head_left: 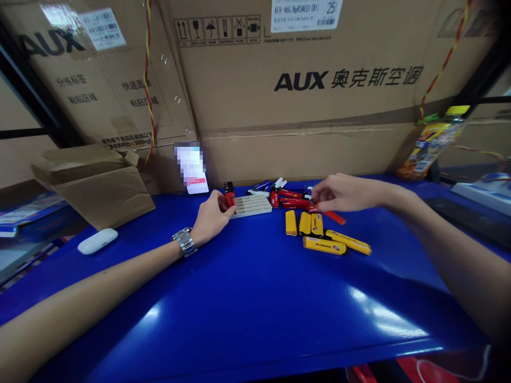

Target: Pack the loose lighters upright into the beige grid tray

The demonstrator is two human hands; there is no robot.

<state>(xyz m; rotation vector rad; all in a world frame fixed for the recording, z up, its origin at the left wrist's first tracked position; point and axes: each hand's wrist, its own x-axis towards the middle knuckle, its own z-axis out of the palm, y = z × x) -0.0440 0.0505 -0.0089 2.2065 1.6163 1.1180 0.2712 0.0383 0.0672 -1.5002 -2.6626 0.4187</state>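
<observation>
Left hand [213, 215] hides tray [252, 213] corner; right hand [333, 192] partly hides lighters [295, 203].

Facing you at 1 o'clock, the big carton [239, 106] reads "AUX 奥克斯空调" in bold black. Between 12 and 1 o'clock, its white label [303, 15] gives you "KFR-46G/BpR3AES1 (B1)", the number "25" and a barcode. Towards 11 to 12 o'clock, you see its row of handling signs [219, 31], among them up arrows, a glass and an umbrella. At your 10 o'clock, the smaller carton [107, 93] also says "AUX", with "快递面单 粘贴区域" and, lower down, "≤300kgf"; its barcode sticker [102, 29] is too blurred for you to read. At 4 o'clock, the print on the yellow pieces [324, 246] is too small.
</observation>
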